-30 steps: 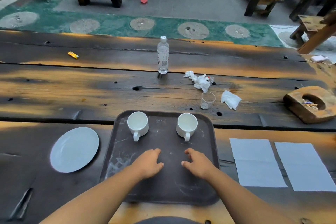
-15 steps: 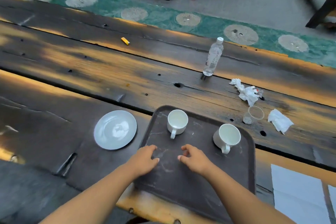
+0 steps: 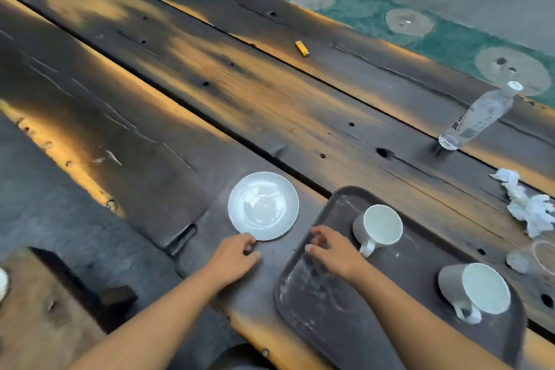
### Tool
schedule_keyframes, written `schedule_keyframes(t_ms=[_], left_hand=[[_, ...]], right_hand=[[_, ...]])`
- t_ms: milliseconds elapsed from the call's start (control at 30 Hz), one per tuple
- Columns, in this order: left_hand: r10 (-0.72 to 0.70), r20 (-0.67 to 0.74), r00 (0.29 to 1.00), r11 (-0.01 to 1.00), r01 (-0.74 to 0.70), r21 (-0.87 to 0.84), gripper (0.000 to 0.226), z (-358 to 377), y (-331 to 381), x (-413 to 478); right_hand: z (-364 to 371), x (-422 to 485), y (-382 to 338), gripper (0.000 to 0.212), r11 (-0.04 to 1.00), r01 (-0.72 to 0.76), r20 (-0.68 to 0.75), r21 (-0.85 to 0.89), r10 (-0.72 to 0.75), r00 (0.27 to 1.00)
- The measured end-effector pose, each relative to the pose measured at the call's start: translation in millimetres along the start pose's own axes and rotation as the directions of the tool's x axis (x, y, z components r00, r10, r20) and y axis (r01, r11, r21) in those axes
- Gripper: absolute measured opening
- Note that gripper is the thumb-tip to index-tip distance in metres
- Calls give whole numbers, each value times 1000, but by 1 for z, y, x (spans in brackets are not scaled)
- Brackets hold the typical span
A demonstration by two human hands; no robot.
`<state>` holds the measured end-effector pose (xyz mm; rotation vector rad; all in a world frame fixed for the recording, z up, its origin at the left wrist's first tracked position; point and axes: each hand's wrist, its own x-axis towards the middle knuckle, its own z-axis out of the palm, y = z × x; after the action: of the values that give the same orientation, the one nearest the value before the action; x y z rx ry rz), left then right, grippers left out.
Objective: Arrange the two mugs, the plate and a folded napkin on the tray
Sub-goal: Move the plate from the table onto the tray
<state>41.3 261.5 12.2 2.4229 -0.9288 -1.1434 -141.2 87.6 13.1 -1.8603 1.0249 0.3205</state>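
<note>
Plate (image 3: 263, 206) on bench (image 3: 270, 105), just left of tray (image 3: 330, 309); left hand (image 3: 237, 255) at its near rim, grip unclear; right hand (image 3: 330, 249) relaxed, empty, over the tray.

A clear bottle (image 3: 477, 119) stands on the plank table (image 3: 210, 93) — yellow lighter (image 3: 302, 49) farther off, crumpled tissues (image 3: 528, 204) at right.

No text clear enough to read

The clear plastic water bottle (image 3: 477, 117) standing on the dark wooden worktop (image 3: 270, 105) is carrying a pale label with dark marks and fine print, but all of it is blurring into smudges. The small yellow block (image 3: 302, 49) is showing no legible print.
</note>
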Motion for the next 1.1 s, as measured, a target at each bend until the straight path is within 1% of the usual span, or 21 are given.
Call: schedule_keyframes(t_ms=[33, 133, 267, 400, 500, 600, 733, 800, 967, 1100], left_hand=[[-22, -13, 1000, 1000, 22, -6, 29, -5, -6, 3], [-77, -66, 995, 997, 77, -1, 7, -18, -21, 16], [-154, -116, 981, 988, 148, -51, 16, -39, -31, 36], [-207, -137, 969, 972, 188, -139, 21, -56, -34, 60], [-220, -138, 966, 960, 189, -208, 19, -64, -33, 77], [-203, -143, 969, 950, 160, -267, 16, -66, -31, 92], [-228, -150, 962, 947, 183, -264, 15, -61, -30, 103], [-233, -164, 958, 948, 187, -256, 13, -59, -32, 108], [-248, -169, 954, 945, 199, -260, 12, -55, -36, 119], [-243, -184, 952, 943, 187, -277, 14, -50, -38, 118]], right_hand=[[0, 8, -6, 45, 1000, 7, 6, 5, -7, 1000], [-3, 31, -24, 42, 999, 1, 0, 54, -1, 1000], [-10, 61, -43, 36, 997, 7, -41, 83, -4, 999], [-14, 85, -57, 44, 999, -15, -31, 46, 16, 999], [-13, 97, -59, 41, 999, -29, -10, 40, 30, 1000], [-13, 107, -61, 47, 999, -45, -11, 27, 45, 999], [-9, 117, -61, 50, 996, -88, -30, -20, 87, 996], [-8, 121, -62, 44, 994, -105, -44, -39, 103, 994], [-4, 128, -60, 14, 988, -130, -100, -85, 121, 988], [1, 131, -58, 8, 985, -142, -144, -99, 127, 981]])
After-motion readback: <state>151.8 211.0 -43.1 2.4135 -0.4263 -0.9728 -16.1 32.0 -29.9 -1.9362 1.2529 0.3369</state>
